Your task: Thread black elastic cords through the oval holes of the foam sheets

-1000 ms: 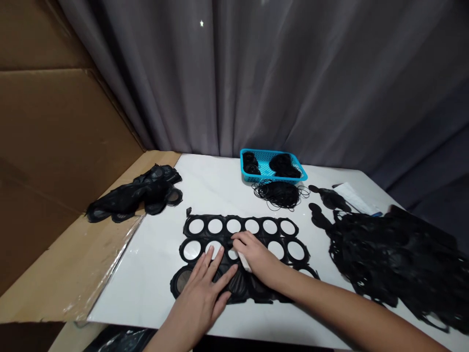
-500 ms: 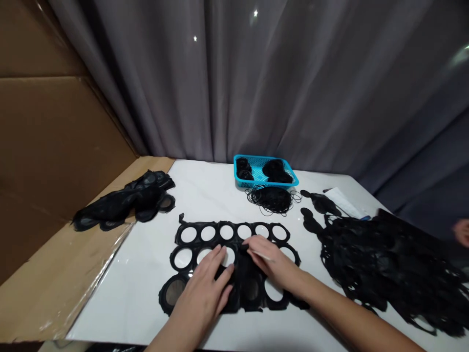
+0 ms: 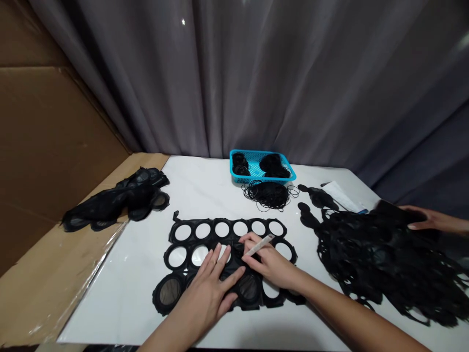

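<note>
Black cut-out sheet lies flat on the white desk, its long axis running left to right in front of the person, with two rows of round holes showing the desk through them. Dark mesh fills some openings in the lowest row. The sheet sits directly under both hands, its middle just beyond them. The left hand is spread open and pressed flat on the lower part of the sheet, its fingers splayed and pointing up toward the holes. The right hand lies just beside it, nearer the sheet's right end, its fingers closed on a pale strip that slants up and to the right, with its lower end at the sheet. Beyond the sheet stand a blue basket holding black bundles and a loose tangle of black loops. A heap of black sheets covers the desk's right side, with another person's hand resting at its far edge, and a smaller black bundle lies on cardboard to the left.
</note>
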The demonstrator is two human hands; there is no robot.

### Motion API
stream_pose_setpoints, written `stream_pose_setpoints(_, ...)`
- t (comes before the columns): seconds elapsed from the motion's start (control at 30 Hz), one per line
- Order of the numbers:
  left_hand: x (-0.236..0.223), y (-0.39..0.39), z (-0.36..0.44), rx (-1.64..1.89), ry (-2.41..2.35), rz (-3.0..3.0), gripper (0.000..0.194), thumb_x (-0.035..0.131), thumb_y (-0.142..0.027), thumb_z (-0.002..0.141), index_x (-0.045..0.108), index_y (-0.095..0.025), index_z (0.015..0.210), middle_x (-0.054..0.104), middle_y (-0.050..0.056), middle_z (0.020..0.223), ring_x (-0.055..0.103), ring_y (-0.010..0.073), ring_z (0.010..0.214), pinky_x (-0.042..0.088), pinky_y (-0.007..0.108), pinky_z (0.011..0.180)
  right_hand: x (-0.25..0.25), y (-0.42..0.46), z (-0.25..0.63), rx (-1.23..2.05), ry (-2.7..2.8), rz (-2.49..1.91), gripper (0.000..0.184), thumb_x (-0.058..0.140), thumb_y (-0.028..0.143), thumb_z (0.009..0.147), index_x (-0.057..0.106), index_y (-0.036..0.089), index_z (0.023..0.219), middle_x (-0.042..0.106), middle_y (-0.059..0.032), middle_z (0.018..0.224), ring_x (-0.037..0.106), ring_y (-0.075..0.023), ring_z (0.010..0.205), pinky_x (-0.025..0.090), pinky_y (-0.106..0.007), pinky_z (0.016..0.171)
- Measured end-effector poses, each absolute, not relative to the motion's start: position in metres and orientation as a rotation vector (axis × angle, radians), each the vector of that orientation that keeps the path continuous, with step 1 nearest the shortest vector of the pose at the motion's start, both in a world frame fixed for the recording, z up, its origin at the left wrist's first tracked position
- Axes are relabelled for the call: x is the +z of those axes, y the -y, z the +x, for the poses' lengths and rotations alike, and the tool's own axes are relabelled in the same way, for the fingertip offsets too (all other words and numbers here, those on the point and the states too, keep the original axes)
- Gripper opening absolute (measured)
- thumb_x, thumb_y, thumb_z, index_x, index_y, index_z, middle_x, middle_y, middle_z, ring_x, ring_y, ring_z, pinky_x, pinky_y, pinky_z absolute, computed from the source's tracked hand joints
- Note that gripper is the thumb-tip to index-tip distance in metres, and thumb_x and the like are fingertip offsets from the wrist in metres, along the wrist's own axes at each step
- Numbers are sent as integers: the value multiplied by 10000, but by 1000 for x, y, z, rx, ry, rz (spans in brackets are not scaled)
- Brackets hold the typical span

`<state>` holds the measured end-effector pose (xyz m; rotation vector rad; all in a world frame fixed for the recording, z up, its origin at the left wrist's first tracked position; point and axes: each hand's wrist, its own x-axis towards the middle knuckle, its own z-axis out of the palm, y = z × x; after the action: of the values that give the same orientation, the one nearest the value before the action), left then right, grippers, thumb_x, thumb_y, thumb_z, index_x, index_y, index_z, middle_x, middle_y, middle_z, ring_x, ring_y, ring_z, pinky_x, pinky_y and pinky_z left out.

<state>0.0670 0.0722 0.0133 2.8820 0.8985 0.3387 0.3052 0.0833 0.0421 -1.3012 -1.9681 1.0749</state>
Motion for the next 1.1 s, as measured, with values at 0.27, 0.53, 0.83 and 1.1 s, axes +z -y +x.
stream_pose_setpoints(0.27, 14, -73, 66, 383, -894, 2868, 616, 616, -221, 924, 409, -318, 1496, 156, 84, 1657, 251, 390, 1473, 384, 570, 1113, 21, -68, 293, 700, 2172, -1268, 141, 429, 141, 976, 549, 215, 989, 542, -106, 1261, 524, -228, 1153, 476, -368, 959)
stream_pose_setpoints(0.53, 17, -76, 64, 371, -891, 2957, 632, 612, -233, 920, 396, -353, 1501, 170, 105, 1650, 302, 429, 1442, 451, 596, 1042, 29, -110, 356, 417, 1575, -1635, 244, 410, 318, 983, 422, 232, 756, 485, 8, 672, 454, -170, 613, 422, -317, 611)
stream_pose_setpoints(0.83, 13, -65, 72, 567, -680, 3146, 492, 513, -120, 926, 533, -216, 1408, 520, 120, 1466, 472, 284, 1372, 490, 458, 1058, 51, -46, 368, 654, 1411, -1631, 301, 441, 373, 1001, 421, 221, 742, 455, 26, 685, 447, -144, 627, 407, -272, 600)
stream_pose_setpoints(1.1, 5, -10, 64, 398, -851, 3055, 565, 549, -212, 938, 422, -191, 1489, 364, 126, 1578, 401, 294, 1419, 461, 440, 1087, 51, -24, 305, 812, 2082, -1164, 193, 372, 173, 1018, 536, 217, 1111, 616, -97, 1131, 568, -217, 1078, 485, -369, 956)
